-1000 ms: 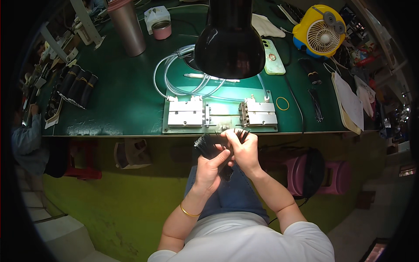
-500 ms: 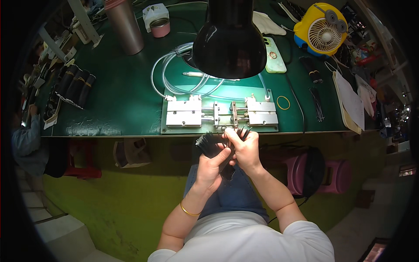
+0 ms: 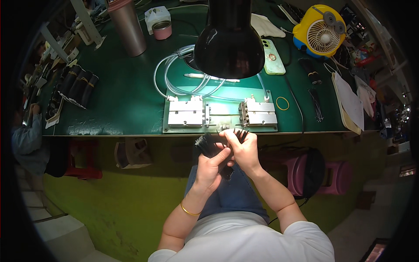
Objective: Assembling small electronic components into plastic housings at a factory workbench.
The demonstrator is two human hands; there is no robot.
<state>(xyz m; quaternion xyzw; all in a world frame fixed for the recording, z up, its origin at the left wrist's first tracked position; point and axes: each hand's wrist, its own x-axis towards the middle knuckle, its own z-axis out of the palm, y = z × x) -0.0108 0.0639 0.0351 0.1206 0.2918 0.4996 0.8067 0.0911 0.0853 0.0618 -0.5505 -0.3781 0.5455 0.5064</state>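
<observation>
My left hand [image 3: 210, 168] is wrapped round a thick bundle of thin black wires [image 3: 205, 143], their pale tips fanning out at the upper left. My right hand [image 3: 245, 151] is closed on a few black wires [image 3: 242, 133], with thumb and forefinger pinched at the table's front edge. The fingers partly hide what lies between the hands. Just beyond the fingertips is a pneumatic clamping fixture [image 3: 221, 92] on a pale green plate. Its left silver cylinder block [image 3: 185, 114] and right silver cylinder block [image 3: 261, 114] face each other, jaws standing apart.
A black lamp [image 3: 229, 52] hangs over the fixture, with clear tubing [image 3: 162, 78] coiled behind. Black bundles [image 3: 78, 87] lie at the left, more wires [image 3: 316, 105] at the right. Around them are a phone [image 3: 274, 59], yellow fan [image 3: 323, 32] and tumbler [image 3: 127, 30].
The fixture's two jaws have drawn apart, each back toward its own cylinder block. My right fingertips have shifted slightly left; my left hand still grips the wire bundle.
</observation>
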